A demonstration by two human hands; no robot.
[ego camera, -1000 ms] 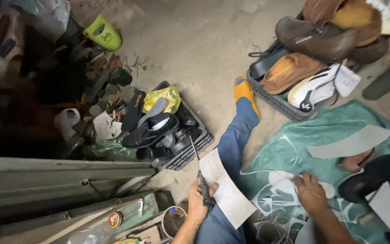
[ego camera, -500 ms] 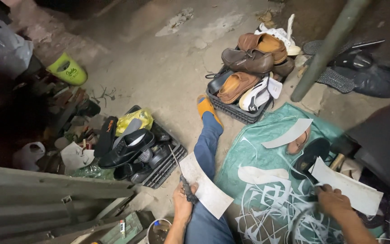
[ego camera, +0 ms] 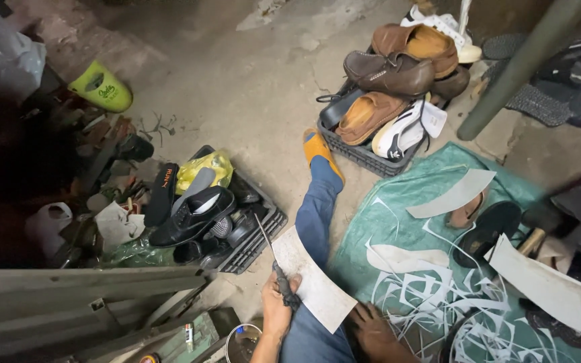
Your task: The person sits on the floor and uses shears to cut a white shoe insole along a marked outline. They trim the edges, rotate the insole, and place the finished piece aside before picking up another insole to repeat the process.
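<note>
Pulled back since half a second ago: right hand (ego camera: 374, 329), then stretched toward the white sheet far out on the mat, now down beside the lap at the lower edge of the view. Unchanged on the other side — left hand (ego camera: 278, 304) wrapped around the dark handle of a thin blade (ego camera: 272, 257), point aimed away from the body.

Spread wide over the concrete floor (ego camera: 237, 87): green mat (ego camera: 405, 195), strewn with pale curled trimmings (ego camera: 432, 296). Stretched along its left edge, blue-trousered leg (ego camera: 317, 215) ending in an orange slipper (ego camera: 319, 149). Beyond the foot, dark crate (ego camera: 361, 153) heaped with brown shoes (ego camera: 398, 60) and one white sneaker. Left of the leg, second crate (ego camera: 253, 245) holding a black dress shoe (ego camera: 193, 215), dark soles and a yellow bag.

On the mat, large white sheet (ego camera: 546, 282) at right, a grey sole-shaped cutout (ego camera: 452, 195) further up, a black insole (ego camera: 485, 232) between them.

Resting across the lap, pale rectangular sheet (ego camera: 314, 279) — near edge just beside the left thumb, blade lying along its left side. Left grip closed fully on the blade's handle. Right grip loose, fingers spread and empty, touching the mat close to the sheet's lower corner; contact with the sheet itself cannot be told.
</note>
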